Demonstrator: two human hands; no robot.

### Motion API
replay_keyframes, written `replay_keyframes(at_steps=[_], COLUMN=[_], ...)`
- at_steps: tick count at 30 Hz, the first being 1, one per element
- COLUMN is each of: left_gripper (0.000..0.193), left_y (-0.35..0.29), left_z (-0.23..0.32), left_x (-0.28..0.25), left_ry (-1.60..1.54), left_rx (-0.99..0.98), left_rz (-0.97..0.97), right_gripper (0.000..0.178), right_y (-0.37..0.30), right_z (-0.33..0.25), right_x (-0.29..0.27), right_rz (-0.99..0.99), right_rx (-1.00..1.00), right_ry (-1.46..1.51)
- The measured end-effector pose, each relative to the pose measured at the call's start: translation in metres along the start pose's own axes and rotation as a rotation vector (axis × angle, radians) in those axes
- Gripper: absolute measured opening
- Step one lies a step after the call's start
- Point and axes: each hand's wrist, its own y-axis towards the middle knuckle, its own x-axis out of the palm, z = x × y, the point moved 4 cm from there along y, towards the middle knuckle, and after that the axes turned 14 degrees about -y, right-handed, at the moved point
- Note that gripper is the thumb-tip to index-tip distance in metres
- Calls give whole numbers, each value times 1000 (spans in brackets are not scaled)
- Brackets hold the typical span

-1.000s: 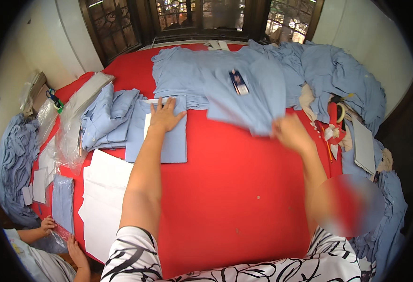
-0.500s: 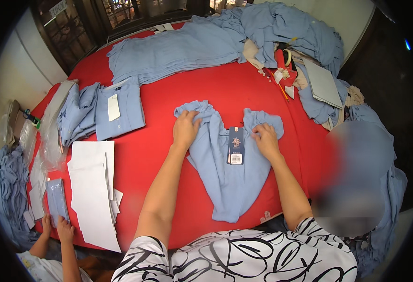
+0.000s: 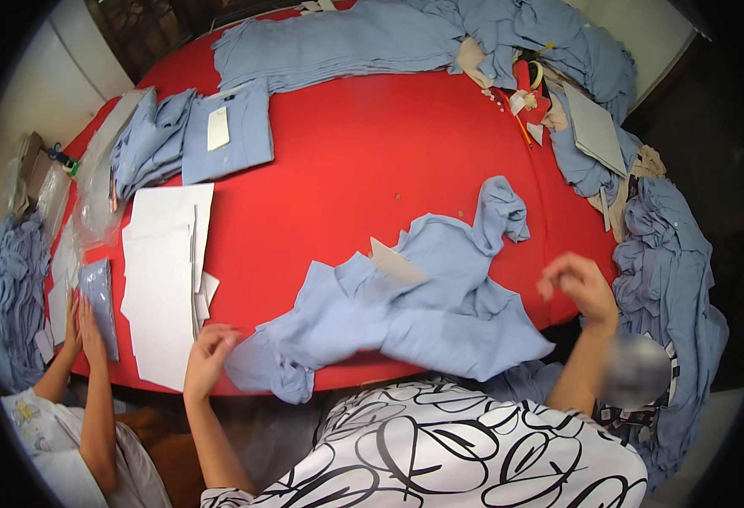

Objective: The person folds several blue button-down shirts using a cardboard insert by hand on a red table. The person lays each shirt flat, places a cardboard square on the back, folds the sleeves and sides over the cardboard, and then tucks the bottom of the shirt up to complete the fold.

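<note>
A light blue shirt [image 3: 448,296] lies crumpled and spread across the near part of the red-covered table. One sleeve [image 3: 501,207] bends up at its far right, and its left end droops over the near edge. A pale tag [image 3: 397,262] rests on it, slightly blurred. My left hand [image 3: 208,360] is beside the shirt's left end, fingers loosely curled, with no cloth seen in them. To the right of the shirt, apart from it, my right hand [image 3: 582,286] is raised with bent, parted fingers and nothing in them.
White paper sheets [image 3: 164,288] lie to the left. Beyond them are folded blue shirts [image 3: 228,135]. Another person's hands [image 3: 88,326] touch a blue packet [image 3: 98,300]. A long shirt stack [image 3: 329,51] covers the far side; piled garments [image 3: 664,279] line the right.
The shirt has gone from gathered, tag upward, to spread out sideways nearer me. Both my hands have left its upper edges and moved apart toward me. The view has shifted.
</note>
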Motion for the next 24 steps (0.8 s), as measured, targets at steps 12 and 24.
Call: replay_keyframes(at_steps=[12,24], left_gripper=[44,14], left_y=[-34,-26], left_z=[-17,23], left_x=[77,104], left_ry=[730,-355], left_rx=[145,263], left_rz=[119,95], right_gripper=[22,9], right_y=[127,70], right_z=[-23,-69], right_x=[294,119], right_rz=[-128,425], right_rx=[-691,-615], right_ry=[-699,-589])
